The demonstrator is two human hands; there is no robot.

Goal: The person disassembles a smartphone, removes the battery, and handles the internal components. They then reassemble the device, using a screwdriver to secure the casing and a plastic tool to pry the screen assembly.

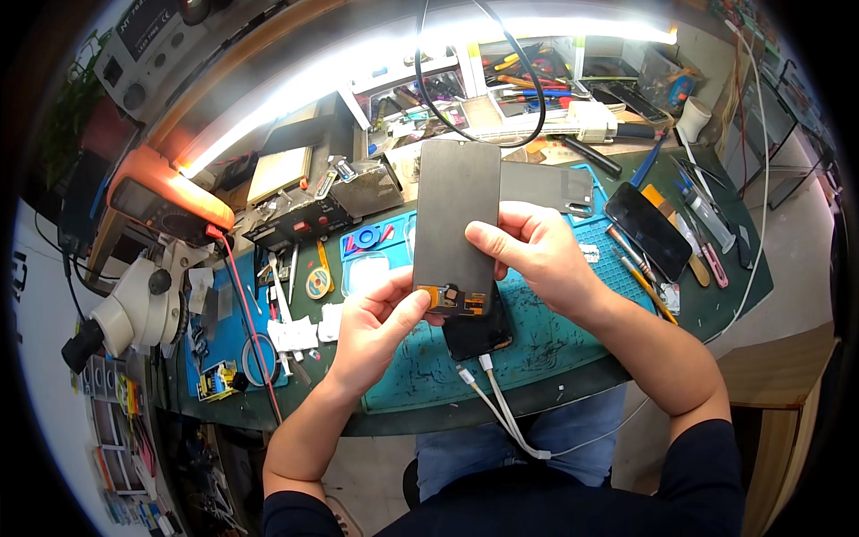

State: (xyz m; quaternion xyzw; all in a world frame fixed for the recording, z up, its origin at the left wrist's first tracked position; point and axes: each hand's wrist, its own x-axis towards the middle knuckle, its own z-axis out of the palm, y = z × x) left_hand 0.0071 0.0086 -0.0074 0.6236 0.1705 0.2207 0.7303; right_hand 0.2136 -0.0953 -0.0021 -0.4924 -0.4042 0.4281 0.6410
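Note:
Upright above the bench I hold a phone screen (pixel 458 197), its dark grey back toward me and an orange flex cable with small parts at its lower end. My left hand (pixel 380 327) pinches the lower left corner, thumb beside the flex cable. On the right edge, my right hand (pixel 541 255) grips it with the thumb across the back. Below, partly covered by the screen, a black phone (pixel 474 342) lies on the teal work mat (pixel 573 345). White cables (pixel 503 407) run from near its lower edge; one plug meets the edge.
Behind the screen lies a grey panel (pixel 537 183). Another black phone (pixel 649 231), tweezers and screwdrivers are on the right. An orange multimeter (pixel 165 197) and a white microscope (pixel 134 309) stand left. A black cable loop (pixel 542 98) hangs in front of the tool bins.

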